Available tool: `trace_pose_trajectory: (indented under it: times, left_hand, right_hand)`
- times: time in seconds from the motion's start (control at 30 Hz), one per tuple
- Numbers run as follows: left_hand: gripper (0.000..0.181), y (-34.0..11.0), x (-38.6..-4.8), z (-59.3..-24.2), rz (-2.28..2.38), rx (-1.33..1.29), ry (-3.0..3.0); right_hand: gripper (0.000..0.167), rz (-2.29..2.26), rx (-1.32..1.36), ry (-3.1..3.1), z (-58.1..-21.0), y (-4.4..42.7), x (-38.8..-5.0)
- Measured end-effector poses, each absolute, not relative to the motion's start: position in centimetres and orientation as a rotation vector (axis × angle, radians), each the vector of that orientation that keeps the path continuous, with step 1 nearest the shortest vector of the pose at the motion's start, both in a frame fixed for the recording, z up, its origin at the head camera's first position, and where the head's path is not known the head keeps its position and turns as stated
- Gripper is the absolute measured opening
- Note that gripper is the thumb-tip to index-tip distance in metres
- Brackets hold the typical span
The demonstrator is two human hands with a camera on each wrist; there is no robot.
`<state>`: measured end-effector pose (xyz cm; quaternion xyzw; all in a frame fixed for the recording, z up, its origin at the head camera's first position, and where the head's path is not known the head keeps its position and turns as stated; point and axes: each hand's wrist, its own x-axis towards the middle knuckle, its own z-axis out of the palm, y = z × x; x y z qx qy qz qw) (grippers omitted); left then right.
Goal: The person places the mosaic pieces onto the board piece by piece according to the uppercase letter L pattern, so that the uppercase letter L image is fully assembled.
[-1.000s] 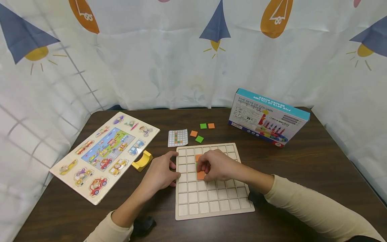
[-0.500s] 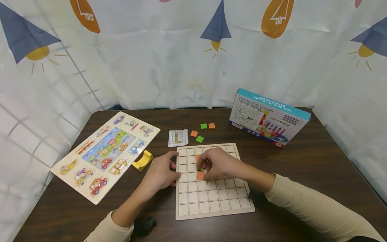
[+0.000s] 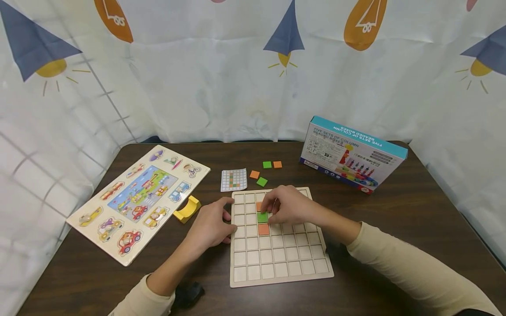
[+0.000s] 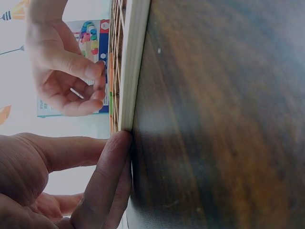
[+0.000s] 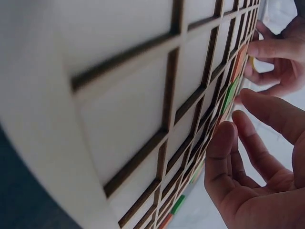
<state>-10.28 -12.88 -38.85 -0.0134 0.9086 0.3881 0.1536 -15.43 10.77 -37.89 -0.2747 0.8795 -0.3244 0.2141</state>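
A wooden grid board (image 3: pixel 280 255) lies on the table, with an orange tile (image 3: pixel 263 229), a green tile (image 3: pixel 262 217) and, partly covered, another orange tile (image 3: pixel 258 206) lined up in one column. Just right of the green tile hovers my right hand (image 3: pixel 290 205); its fingers are loosely bent, and the right wrist view shows nothing between thumb and fingertips. My left hand (image 3: pixel 209 224) touches the board's left edge. In the left wrist view, fingertips of the left hand (image 4: pixel 102 179) press against the side of the board (image 4: pixel 131 71).
Behind the board lie a printed grid card (image 3: pixel 234 180) and several loose tiles, among them a green tile (image 3: pixel 262 181) and an orange tile (image 3: pixel 254 174). A vehicle puzzle board (image 3: pixel 138 204) rests on a yellow block (image 3: pixel 187 209) at left. A cardboard box (image 3: pixel 352 153) stands back right.
My right fingers have spread and drawn back slightly to the right from the green tile, which now shows in its cell between the orange tiles. The left hand stays at the board's edge.
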Motion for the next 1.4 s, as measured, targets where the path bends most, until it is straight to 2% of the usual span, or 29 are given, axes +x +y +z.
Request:
trace_pose_trajectory:
  times: [0.47,1.0,1.4]
  left_hand:
    - [0.071,-12.9,-10.3,-38.8,1.123,-0.044,2.605]
    - [0.071,-12.9,-10.3,-38.8,1.12,-0.041,2.608]
    - [0.071,-12.9,-10.3,-38.9,1.118,-0.041,2.611]
  right_hand:
    - [0.02,-0.906,-0.683,2.519,-37.8,11.8,-17.8]
    - [0.032,-0.997,-0.588,2.66,-38.0,14.0,-22.6]
    - [0.039,-0.965,-0.494,2.709,-37.9,13.9,-25.0]
